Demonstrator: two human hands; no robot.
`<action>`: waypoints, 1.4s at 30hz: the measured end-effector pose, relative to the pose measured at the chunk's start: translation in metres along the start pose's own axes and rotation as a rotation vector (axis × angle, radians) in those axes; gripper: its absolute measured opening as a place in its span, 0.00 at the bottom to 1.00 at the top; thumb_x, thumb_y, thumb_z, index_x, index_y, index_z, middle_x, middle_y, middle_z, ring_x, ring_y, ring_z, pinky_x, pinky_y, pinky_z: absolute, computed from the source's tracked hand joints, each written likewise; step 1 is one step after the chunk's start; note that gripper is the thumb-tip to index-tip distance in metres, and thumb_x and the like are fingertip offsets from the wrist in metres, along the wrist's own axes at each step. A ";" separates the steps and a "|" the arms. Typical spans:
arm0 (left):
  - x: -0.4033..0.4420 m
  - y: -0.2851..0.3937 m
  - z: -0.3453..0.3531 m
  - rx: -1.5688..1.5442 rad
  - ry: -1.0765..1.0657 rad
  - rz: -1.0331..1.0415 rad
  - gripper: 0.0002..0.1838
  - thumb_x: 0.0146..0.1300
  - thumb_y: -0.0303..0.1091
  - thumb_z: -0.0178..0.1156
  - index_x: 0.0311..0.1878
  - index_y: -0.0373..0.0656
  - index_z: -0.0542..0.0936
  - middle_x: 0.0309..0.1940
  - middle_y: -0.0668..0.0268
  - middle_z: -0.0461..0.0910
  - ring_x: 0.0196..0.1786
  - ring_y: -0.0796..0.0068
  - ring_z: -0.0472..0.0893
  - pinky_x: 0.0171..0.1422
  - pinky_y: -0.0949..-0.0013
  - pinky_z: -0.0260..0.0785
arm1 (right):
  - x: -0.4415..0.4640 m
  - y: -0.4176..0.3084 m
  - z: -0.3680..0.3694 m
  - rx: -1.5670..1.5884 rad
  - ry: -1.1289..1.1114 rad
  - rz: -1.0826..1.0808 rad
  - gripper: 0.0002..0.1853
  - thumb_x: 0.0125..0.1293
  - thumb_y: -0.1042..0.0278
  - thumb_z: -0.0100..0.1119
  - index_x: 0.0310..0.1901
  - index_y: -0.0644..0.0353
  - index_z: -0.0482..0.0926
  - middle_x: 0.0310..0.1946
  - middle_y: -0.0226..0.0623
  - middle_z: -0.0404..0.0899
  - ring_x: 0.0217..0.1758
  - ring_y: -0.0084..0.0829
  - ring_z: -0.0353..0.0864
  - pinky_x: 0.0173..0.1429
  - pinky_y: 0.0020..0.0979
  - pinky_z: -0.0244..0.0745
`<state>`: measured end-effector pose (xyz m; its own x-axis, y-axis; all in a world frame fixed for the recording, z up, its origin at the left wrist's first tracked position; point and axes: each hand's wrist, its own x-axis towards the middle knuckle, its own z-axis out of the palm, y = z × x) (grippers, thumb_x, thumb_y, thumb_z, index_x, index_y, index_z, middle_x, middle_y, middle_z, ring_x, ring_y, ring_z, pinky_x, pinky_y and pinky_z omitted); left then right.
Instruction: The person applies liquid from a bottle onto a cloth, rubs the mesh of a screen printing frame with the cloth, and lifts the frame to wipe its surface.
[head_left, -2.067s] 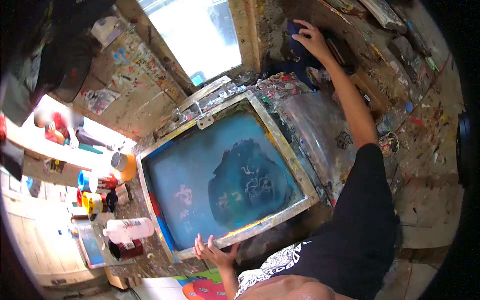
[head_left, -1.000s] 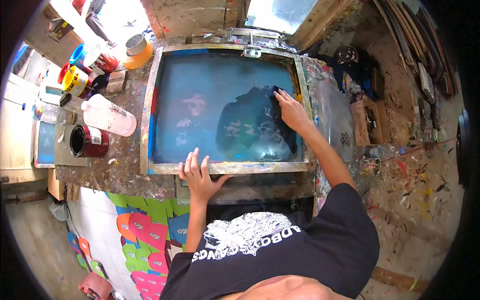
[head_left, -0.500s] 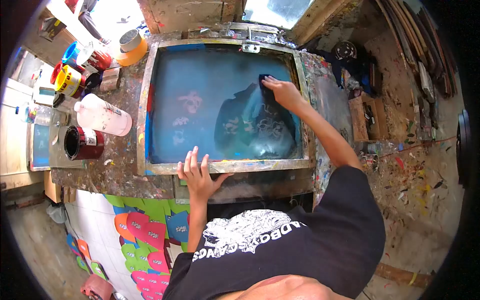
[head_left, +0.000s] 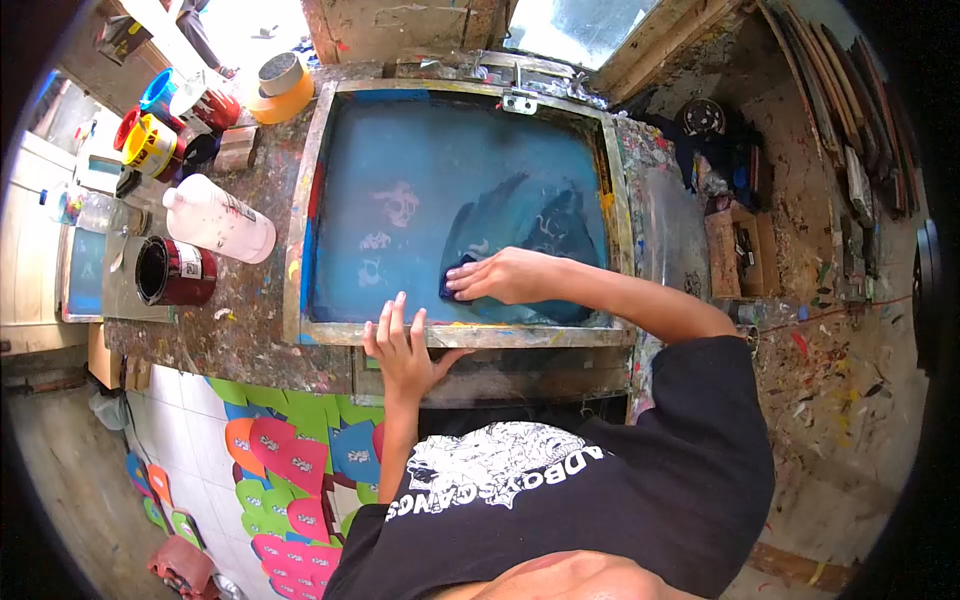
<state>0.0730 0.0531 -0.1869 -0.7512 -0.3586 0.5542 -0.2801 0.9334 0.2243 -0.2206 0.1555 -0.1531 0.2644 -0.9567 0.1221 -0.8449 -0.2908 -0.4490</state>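
We see a dark blue cloth (head_left: 449,281) pressed on the blue mesh (head_left: 400,130), toward the near side and just left of a dark, patchy area (head_left: 565,225). The cloth sits under the fingertips of the right grip (head_left: 510,276), bunched and partly hidden by them, so we read that grip as grasping it. Half a second ago the same cloth was near the far edge of that dark area; since then it has travelled leftward and toward us.

Around the mesh runs a paint-stained wooden frame (head_left: 540,338). Our left grip (head_left: 403,358) remains on its near rail, as before, fingers spread and clenched on nothing. The frame lies on a spattered surface (head_left: 260,320), where a pale bottle (head_left: 222,220) leans over (or lies down; we cannot tell) beside a dark red can (head_left: 195,275). Beyond them we find a yellow can (head_left: 148,147) and rolls of tape (head_left: 282,98).
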 end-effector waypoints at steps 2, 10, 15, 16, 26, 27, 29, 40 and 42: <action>-0.003 0.000 -0.002 -0.007 -0.011 0.002 0.44 0.60 0.78 0.57 0.58 0.43 0.77 0.69 0.49 0.71 0.72 0.49 0.67 0.79 0.42 0.43 | 0.005 0.014 -0.020 -0.089 -0.004 0.081 0.21 0.61 0.80 0.57 0.55 0.54 0.84 0.61 0.33 0.84 0.69 0.35 0.80 0.70 0.35 0.79; 0.000 0.000 0.003 0.010 0.028 -0.017 0.44 0.61 0.78 0.56 0.59 0.43 0.76 0.71 0.49 0.71 0.73 0.50 0.68 0.79 0.42 0.44 | 0.019 -0.034 0.000 -0.069 -0.202 -0.162 0.26 0.65 0.79 0.52 0.64 0.50 0.81 0.71 0.32 0.76 0.75 0.34 0.73 0.75 0.36 0.74; -0.003 -0.001 0.003 -0.013 0.051 0.014 0.46 0.60 0.78 0.58 0.61 0.41 0.75 0.72 0.46 0.69 0.73 0.48 0.66 0.78 0.42 0.44 | -0.002 -0.016 -0.010 -0.149 -0.177 0.013 0.22 0.65 0.78 0.52 0.59 0.52 0.83 0.67 0.32 0.79 0.73 0.35 0.75 0.72 0.35 0.77; -0.001 -0.003 0.003 -0.005 0.063 0.014 0.46 0.60 0.78 0.58 0.61 0.41 0.75 0.72 0.46 0.69 0.73 0.48 0.66 0.78 0.42 0.44 | -0.001 -0.019 -0.006 -0.148 -0.158 -0.007 0.21 0.66 0.77 0.52 0.58 0.53 0.83 0.67 0.33 0.80 0.73 0.35 0.76 0.72 0.35 0.77; 0.000 -0.001 0.002 -0.016 0.037 0.008 0.45 0.60 0.77 0.59 0.61 0.43 0.75 0.72 0.47 0.68 0.74 0.49 0.64 0.79 0.42 0.41 | -0.029 -0.031 -0.020 -0.053 -0.154 0.109 0.22 0.61 0.80 0.55 0.55 0.52 0.86 0.65 0.36 0.81 0.71 0.35 0.78 0.71 0.37 0.79; -0.001 0.001 0.000 -0.014 0.011 -0.005 0.45 0.60 0.78 0.59 0.61 0.42 0.75 0.72 0.47 0.68 0.74 0.49 0.65 0.79 0.42 0.42 | -0.032 -0.048 -0.009 0.098 -0.174 0.020 0.22 0.62 0.80 0.54 0.56 0.51 0.85 0.67 0.35 0.80 0.71 0.34 0.78 0.71 0.37 0.78; 0.000 0.001 0.000 -0.007 0.008 0.001 0.45 0.60 0.78 0.57 0.59 0.41 0.76 0.71 0.47 0.69 0.73 0.49 0.65 0.78 0.42 0.44 | -0.040 -0.039 -0.022 0.206 -0.204 -0.023 0.22 0.62 0.79 0.54 0.56 0.51 0.85 0.67 0.35 0.80 0.71 0.33 0.78 0.72 0.37 0.78; 0.003 0.000 0.001 -0.015 0.023 0.013 0.46 0.59 0.79 0.58 0.60 0.42 0.76 0.71 0.48 0.70 0.72 0.49 0.66 0.78 0.43 0.44 | -0.080 -0.026 -0.036 -0.066 -0.139 0.169 0.19 0.62 0.80 0.54 0.53 0.55 0.85 0.64 0.37 0.82 0.69 0.35 0.80 0.72 0.33 0.78; -0.002 0.000 0.003 -0.010 0.038 0.013 0.45 0.60 0.78 0.58 0.59 0.43 0.76 0.70 0.48 0.70 0.72 0.49 0.67 0.79 0.43 0.43 | -0.097 -0.014 -0.036 -0.236 -0.190 0.363 0.20 0.61 0.80 0.55 0.53 0.56 0.85 0.64 0.37 0.82 0.70 0.35 0.79 0.72 0.33 0.78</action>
<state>0.0727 0.0535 -0.1904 -0.7315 -0.3465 0.5872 -0.2644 0.9380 0.2242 -0.2509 0.2518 -0.1269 -0.0055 -0.9838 -0.1793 -0.9752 0.0450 -0.2168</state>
